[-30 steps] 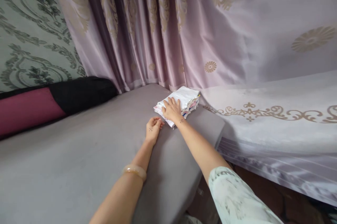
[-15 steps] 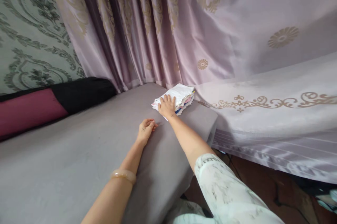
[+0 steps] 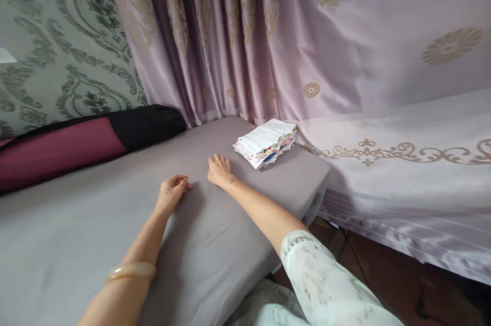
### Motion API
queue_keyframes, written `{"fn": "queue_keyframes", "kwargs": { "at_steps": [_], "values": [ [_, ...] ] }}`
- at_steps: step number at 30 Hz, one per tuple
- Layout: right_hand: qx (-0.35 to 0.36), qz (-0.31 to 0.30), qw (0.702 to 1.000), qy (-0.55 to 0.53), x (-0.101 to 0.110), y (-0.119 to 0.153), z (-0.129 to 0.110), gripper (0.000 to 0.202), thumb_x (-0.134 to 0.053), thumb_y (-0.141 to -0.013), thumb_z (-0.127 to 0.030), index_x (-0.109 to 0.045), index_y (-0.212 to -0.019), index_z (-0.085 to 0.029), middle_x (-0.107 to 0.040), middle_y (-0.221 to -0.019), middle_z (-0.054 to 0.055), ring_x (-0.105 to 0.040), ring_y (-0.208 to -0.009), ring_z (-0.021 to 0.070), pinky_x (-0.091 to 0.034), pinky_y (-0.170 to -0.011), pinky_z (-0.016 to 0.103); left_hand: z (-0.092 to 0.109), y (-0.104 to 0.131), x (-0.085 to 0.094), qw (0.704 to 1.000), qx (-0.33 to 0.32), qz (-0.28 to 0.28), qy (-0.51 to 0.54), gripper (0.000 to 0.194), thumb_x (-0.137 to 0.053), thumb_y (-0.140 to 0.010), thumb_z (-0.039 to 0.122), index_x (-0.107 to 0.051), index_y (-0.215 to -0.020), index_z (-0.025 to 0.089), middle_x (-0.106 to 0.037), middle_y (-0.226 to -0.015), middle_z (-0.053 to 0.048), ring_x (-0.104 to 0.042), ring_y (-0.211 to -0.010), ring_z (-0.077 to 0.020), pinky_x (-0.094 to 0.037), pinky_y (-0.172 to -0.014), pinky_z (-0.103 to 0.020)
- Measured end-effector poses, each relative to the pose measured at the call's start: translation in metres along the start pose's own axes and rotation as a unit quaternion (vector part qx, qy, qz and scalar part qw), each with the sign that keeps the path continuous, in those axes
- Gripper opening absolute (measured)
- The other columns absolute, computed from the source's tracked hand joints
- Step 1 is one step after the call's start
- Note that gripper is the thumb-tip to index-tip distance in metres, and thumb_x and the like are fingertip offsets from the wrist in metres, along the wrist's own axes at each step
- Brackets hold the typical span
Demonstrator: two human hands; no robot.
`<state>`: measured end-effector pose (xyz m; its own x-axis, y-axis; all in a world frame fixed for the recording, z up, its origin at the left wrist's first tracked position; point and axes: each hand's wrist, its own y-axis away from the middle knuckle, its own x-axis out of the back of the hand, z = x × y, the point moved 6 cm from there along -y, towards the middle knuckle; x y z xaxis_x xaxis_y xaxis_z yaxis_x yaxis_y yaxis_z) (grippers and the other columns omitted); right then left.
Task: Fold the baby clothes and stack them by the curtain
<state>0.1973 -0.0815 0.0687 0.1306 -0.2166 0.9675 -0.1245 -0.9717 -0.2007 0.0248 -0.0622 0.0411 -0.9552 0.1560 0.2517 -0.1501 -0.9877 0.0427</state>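
A neat stack of folded cloths lies near the far right corner of the bed, a white one on top and colourful printed edges showing below. My right hand is just left of the stack and apart from it, low over the grey sheet, with its fingers loosely bent and slightly apart; nothing shows in it. Farther left and nearer to me, my left hand hovers or rests over the sheet with curled fingers drawn together, and I see nothing in them. A pale bangle circles my left forearm.
The grey-sheeted bed spreads beneath both hands. A maroon and black bolster-like bundle lies along the wall at the back left. Mauve curtains hang behind and to the right. Dark floor with a cable shows at lower right.
My right hand has come off the cloth stack and moved left onto the sheet. My left hand has also shifted left. The view has turned slightly left; the stack stays put on the bed.
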Motion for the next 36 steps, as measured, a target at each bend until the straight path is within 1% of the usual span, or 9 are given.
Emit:
{"fn": "queue_keyframes", "kwargs": {
  "at_steps": [2,4,7,12,18,21,27,32,36],
  "values": [
    [0.026,-0.017,0.999,-0.024,-0.012,0.001,-0.024,0.037,-0.045,-0.088,-0.022,-0.057,-0.122,-0.015,-0.054,-0.133,0.014,-0.050,-0.120,0.0255,-0.040,-0.097,0.037,-0.006,0.000,0.023,1.000,0.005,0.030,-0.008,0.027,-0.068,-0.061,0.040,-0.064,-0.078,0.018,-0.067,-0.062,-0.004,-0.056,-0.055,-0.0155,-0.040,-0.050,-0.024],
    [0.044,-0.037,0.998,-0.041,-0.021,0.000,-0.047,0.035,-0.043,-0.089,-0.023,-0.058,-0.121,-0.016,-0.056,-0.130,0.013,-0.053,-0.117,0.0247,-0.042,-0.094,0.036,-0.012,0.001,0.044,0.998,0.009,0.058,-0.009,0.022,-0.066,-0.064,0.036,-0.064,-0.078,0.019,-0.067,-0.062,-0.004,-0.056,-0.055,-0.0159,-0.040,-0.051,-0.024],
    [0.068,-0.070,0.994,-0.057,-0.029,0.001,-0.080,0.035,-0.041,-0.091,-0.024,-0.058,-0.120,-0.018,-0.059,-0.126,0.013,-0.054,-0.116,0.0251,-0.042,-0.095,0.036,-0.021,0.002,0.071,0.995,0.013,0.103,-0.006,0.018,-0.063,-0.066,0.032,-0.065,-0.077,0.019,-0.067,-0.061,-0.003,-0.054,-0.053,-0.0155,-0.039,-0.051,-0.024],
    [0.128,-0.089,0.986,-0.055,-0.034,0.005,-0.133,0.037,-0.036,-0.093,-0.022,-0.061,-0.120,-0.020,-0.058,-0.129,0.013,-0.049,-0.123,0.0259,-0.038,-0.098,0.037,-0.031,0.000,0.110,0.984,-0.001,0.177,-0.022,0.007,-0.060,-0.068,0.023,-0.065,-0.069,0.019,-0.063,-0.053,-0.002,-0.054,-0.051,-0.0151,-0.040,-0.055,-0.024],
    [0.177,-0.097,0.979,-0.043,-0.050,0.004,-0.182,0.043,-0.036,-0.092,-0.025,-0.060,-0.127,-0.023,-0.056,-0.133,0.015,-0.049,-0.124,0.0279,-0.036,-0.100,0.039,-0.043,0.001,0.169,0.966,0.008,0.242,-0.087,0.017,-0.054,-0.072,0.010,-0.070,-0.075,0.014,-0.065,-0.057,-0.002,-0.058,-0.057,-0.0146,-0.043,-0.059,-0.023],
    [0.178,-0.070,0.981,-0.034,-0.060,0.004,-0.194,0.046,-0.035,-0.091,-0.028,-0.058,-0.130,-0.022,-0.054,-0.137,0.015,-0.047,-0.127,0.0295,-0.035,-0.102,0.041,-0.052,0.008,0.209,0.955,0.021,0.272,-0.116,0.018,-0.055,-0.073,0.010,-0.072,-0.080,0.012,-0.067,-0.060,-0.004,-0.059,-0.060,-0.0151,-0.044,-0.061,-0.024],
    [0.168,-0.027,0.985,-0.010,-0.071,0.008,-0.198,0.051,-0.029,-0.093,-0.029,-0.055,-0.136,-0.022,-0.047,-0.145,0.012,-0.039,-0.134,0.0300,-0.029,-0.107,0.045,-0.065,0.036,0.300,0.923,0.056,0.337,-0.176,0.024,-0.052,-0.077,0.014,-0.073,-0.090,0.009,-0.071,-0.069,-0.008,-0.062,-0.066,-0.0164,-0.047,-0.068,-0.026],
    [0.172,-0.003,0.985,-0.005,-0.070,0.010,-0.199,0.049,-0.030,-0.095,-0.027,-0.055,-0.134,-0.015,-0.048,-0.144,0.013,-0.040,-0.133,0.0302,-0.029,-0.107,0.045,-0.071,0.072,0.377,0.879,0.103,0.403,-0.233,0.025,-0.052,-0.075,0.015,-0.073,-0.087,0.012,-0.073,-0.080,-0.010,-0.066,-0.079,-0.0214,-0.048,-0.078,-0.030],
    [0.179,0.004,0.984,-0.013,-0.070,0.011,-0.200,0.046,-0.031,-0.097,-0.026,-0.055,-0.133,-0.011,-0.050,-0.142,0.014,-0.041,-0.131,0.0314,-0.029,-0.106,0.045,-0.072,0.103,0.437,0.831,0.142,0.461,-0.276,0.025,-0.054,-0.073,0.016,-0.073,-0.089,0.012,-0.073,-0.093,-0.013,-0.065,-0.095,-0.0280,-0.047,-0.086,-0.035]
  ]
}}
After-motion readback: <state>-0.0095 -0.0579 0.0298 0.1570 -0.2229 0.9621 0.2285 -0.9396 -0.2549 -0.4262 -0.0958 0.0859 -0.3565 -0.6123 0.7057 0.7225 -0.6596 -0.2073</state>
